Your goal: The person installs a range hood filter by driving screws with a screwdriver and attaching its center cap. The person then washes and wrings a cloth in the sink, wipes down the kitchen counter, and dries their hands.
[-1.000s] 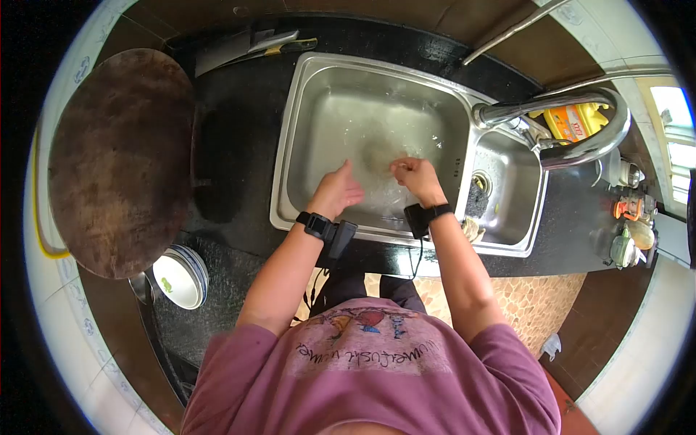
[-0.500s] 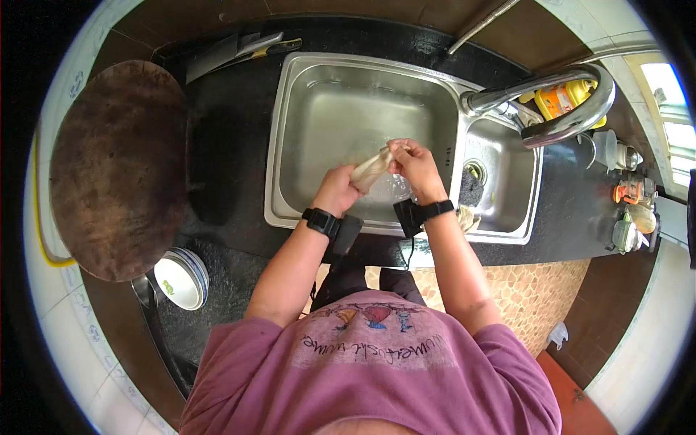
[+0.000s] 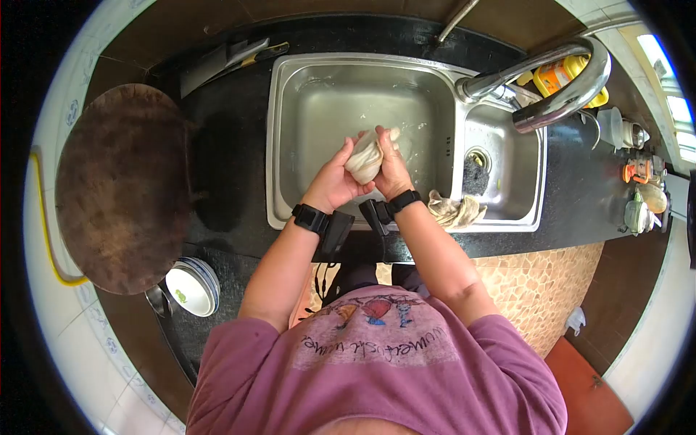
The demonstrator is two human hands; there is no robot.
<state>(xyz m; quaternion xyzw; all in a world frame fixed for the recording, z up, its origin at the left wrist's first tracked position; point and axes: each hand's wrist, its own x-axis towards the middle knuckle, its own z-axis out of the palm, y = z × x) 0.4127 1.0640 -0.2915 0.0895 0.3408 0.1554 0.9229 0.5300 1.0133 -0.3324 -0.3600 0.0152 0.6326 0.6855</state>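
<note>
Noted nearest: purple shirt point(image 3: 377, 384) with printed front. Noted ahead of it: black wristbands point(image 3: 310, 220), one on each wrist. Found left hand point(image 3: 335, 183) with grip clamped on the left side of a pale cloth point(image 3: 365, 161), wadded; found right hand point(image 3: 394, 172) with grip clamped on the right side of the same wad. Located said wad between both palms, over the near half of the large basin point(image 3: 326, 109). Recorded to the left: stacked bowls point(image 3: 192, 288) on the black bench point(image 3: 576, 188). Recorded to the right: crumpled rag point(image 3: 457, 210) over the near edge of the small basin point(image 3: 518, 181), and dark scrubber point(image 3: 475, 179) inside, just beside the drain point(image 3: 478, 157). Logged farther out: round wooden board point(image 3: 123, 188) at left, curved metal faucet point(image 3: 536, 101) over the small basin, yellow bottle point(image 3: 558, 76) behind the faucet. Logged last, near the back wall: knives point(image 3: 228, 61), lying close together.
</note>
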